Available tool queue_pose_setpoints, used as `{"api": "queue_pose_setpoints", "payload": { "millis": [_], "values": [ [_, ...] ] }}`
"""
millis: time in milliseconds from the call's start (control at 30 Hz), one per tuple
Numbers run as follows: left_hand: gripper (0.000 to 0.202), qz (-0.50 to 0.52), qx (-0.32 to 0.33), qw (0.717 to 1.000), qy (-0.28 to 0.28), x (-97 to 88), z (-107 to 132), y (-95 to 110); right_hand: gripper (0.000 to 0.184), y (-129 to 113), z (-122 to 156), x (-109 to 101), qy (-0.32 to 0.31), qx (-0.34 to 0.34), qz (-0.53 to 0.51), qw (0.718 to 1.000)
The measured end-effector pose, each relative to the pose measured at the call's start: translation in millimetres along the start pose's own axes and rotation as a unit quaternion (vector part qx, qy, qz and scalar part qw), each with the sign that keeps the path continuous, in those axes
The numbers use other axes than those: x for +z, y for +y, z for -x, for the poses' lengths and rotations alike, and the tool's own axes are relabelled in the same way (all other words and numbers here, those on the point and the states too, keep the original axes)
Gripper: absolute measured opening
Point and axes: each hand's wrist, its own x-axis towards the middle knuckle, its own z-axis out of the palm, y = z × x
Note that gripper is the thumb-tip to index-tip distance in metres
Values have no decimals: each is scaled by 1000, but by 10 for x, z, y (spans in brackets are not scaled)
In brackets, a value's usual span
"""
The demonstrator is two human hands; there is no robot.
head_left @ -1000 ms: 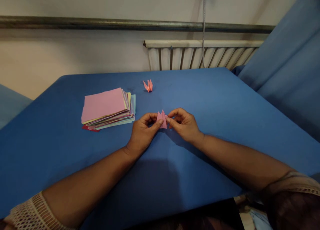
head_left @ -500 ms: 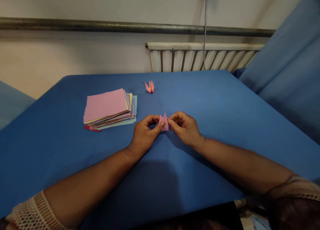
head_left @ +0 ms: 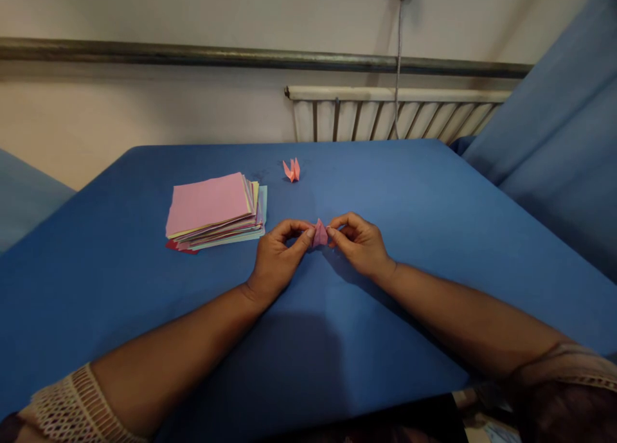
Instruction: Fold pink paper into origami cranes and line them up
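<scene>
Between my two hands is a small folded pink paper (head_left: 320,233), with one point sticking up in the middle. My left hand (head_left: 279,255) pinches its left side between thumb and fingers. On the opposite side, my right hand (head_left: 362,245) grips the paper's right edge in a pinch. The fingertips cover both side edges, so the exact folds there are hidden. Farther back on the table stands a folded orange-pink paper crane (head_left: 292,171) with upright points, apart from both hands.
A stack of coloured paper sheets (head_left: 209,205), pink on top, lies to the left on the blue table (head_left: 414,205). Behind the table are a radiator (head_left: 357,94), a wall pipe (head_left: 216,54) and a hanging cord (head_left: 398,51). A blue curtain (head_left: 563,108) hangs at right.
The folded pink paper has been spread at its sides; two points showed at its top before, now one. My hands are slightly farther apart. The whole view has shifted slightly.
</scene>
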Motion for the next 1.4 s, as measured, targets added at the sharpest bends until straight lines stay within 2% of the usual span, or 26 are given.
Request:
{"api": "queue_pose_setpoints", "payload": {
  "millis": [200,400,567,733,1000,1100,1267,1400],
  "values": [
    [15,12,-6,1000,24,-7,-33,-10,25,49,-66,3,16,37,-70,997],
    [14,13,-9,1000,19,-11,-22,26,31,64,-160,-11,62,51,-132,988],
    [15,6,1,1000,14,-12,-13,12,31,79,-212,-57,70,68,-143,985],
    [13,-6,30,1000,5,-16,-2,-22,34,100,-232,-77,47,64,-149,986],
    [12,0,53,999,-12,-23,5,-1,28,105,-151,-56,-6,-4,-94,996],
    [14,11,44,999,-19,-41,9,30,26,109,-129,-62,-24,-11,-68,997],
    [29,27,5,999,-23,-70,-25,29,21,130,-148,-105,-61,-25,-68,995],
    [32,41,-1,996,-80,-63,-59,-55,24,130,-159,-129,-99,-20,-79,992]
  ]
}}
